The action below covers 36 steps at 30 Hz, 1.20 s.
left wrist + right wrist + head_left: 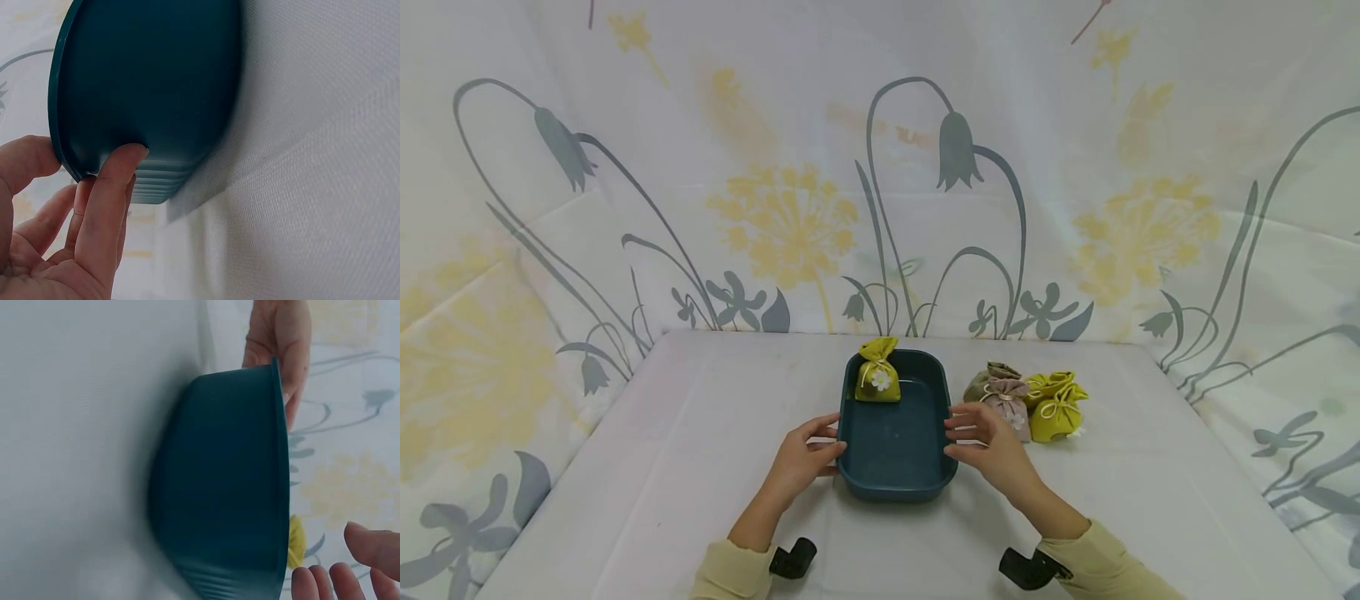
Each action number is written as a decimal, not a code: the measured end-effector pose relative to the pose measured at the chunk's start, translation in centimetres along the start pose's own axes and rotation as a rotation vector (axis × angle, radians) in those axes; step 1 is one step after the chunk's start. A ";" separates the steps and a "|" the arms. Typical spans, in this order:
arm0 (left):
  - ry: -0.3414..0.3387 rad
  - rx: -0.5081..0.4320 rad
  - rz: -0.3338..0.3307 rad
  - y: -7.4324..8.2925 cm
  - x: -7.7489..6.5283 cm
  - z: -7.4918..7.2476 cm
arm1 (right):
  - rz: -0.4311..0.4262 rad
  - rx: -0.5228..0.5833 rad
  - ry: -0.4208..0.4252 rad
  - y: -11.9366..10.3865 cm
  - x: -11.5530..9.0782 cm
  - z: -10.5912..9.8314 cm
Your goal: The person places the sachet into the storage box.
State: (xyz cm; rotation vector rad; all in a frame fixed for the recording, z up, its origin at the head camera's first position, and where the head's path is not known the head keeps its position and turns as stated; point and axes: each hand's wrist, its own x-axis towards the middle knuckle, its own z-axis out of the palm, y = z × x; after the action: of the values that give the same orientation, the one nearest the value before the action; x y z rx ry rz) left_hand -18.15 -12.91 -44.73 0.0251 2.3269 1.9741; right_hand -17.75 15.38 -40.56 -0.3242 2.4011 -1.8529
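A dark teal plastic tub [895, 454] with rounded corners stands in the middle of the table. Inside its back left corner is a yellow-green drawstring pouch [878, 383] with a white flower. My left hand [805, 457] holds the tub's left side; in the left wrist view the thumb [37, 159] is at the rim and a finger [112, 181] lies along the outer wall. At the opposite side is my right hand [992, 450]. Its fingertips [304, 581] are spread loosely beside the rim, holding nothing in the right wrist view.
Right of the tub, behind my right hand, several drawstring pouches sit close together: a mauve one [1007, 404], an olive-grey one [976, 388] and yellow-green ones [1056, 419]. A white cloth covers the table [700, 417]. Flower-printed curtain [790, 100] surrounds the back and sides.
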 end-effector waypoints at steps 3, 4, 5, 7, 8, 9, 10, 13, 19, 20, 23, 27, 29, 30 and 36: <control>0.002 0.005 0.001 0.0 0.0 0.0 | 0.009 -0.002 0.021 0.2 -0.5 -0.3; 0.004 0.007 -0.001 0.0 0.0 0.0 | 0.014 -0.001 0.029 0.3 -0.6 -0.5; 0.005 0.007 -0.003 0.1 0.0 0.0 | 0.020 -0.001 0.037 0.4 -0.8 -0.6; 0.005 0.005 -0.006 0.1 0.0 0.0 | 0.030 0.002 0.052 0.5 -1.0 -0.8; 0.003 0.006 -0.001 0.1 0.0 0.0 | 0.034 0.007 0.062 0.6 -1.1 -0.9; 0.000 0.008 0.006 0.1 0.0 0.0 | 0.037 0.013 0.070 0.7 -1.2 -1.0; 0.001 0.006 0.007 0.1 -0.1 0.0 | 0.038 0.017 0.077 0.8 -1.3 -1.1; 0.003 0.004 0.012 0.1 0.0 -0.1 | 0.032 0.028 0.097 1.1 -1.6 -1.3; 0.005 0.010 0.005 0.1 0.0 0.0 | 0.021 0.005 0.145 2.3 -2.3 -1.9; 0.004 0.010 0.003 0.1 -0.1 0.0 | 0.019 0.004 0.152 2.5 -2.4 -2.0; 0.004 0.010 0.000 0.1 0.0 0.0 | 0.007 0.016 0.174 3.1 -2.7 -2.5; 0.008 0.003 -0.004 0.0 0.0 0.0 | -0.026 0.006 0.214 3.7 -3.0 -3.1; 0.006 0.000 -0.003 0.0 0.0 0.0 | -0.028 -0.010 0.239 3.9 -3.2 -3.4; 0.002 0.004 0.002 0.0 0.0 0.0 | -0.027 -0.020 0.249 4.1 -3.3 -3.6; 0.002 0.001 0.000 0.0 0.0 0.1 | -0.024 -0.051 0.289 4.8 -3.8 -4.6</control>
State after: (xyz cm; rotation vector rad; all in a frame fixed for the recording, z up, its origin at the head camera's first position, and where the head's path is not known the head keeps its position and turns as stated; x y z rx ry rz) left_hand -18.10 -12.86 -44.74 0.0223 2.3296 1.9734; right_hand -15.49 21.72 -44.17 -0.0931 2.6418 -1.9709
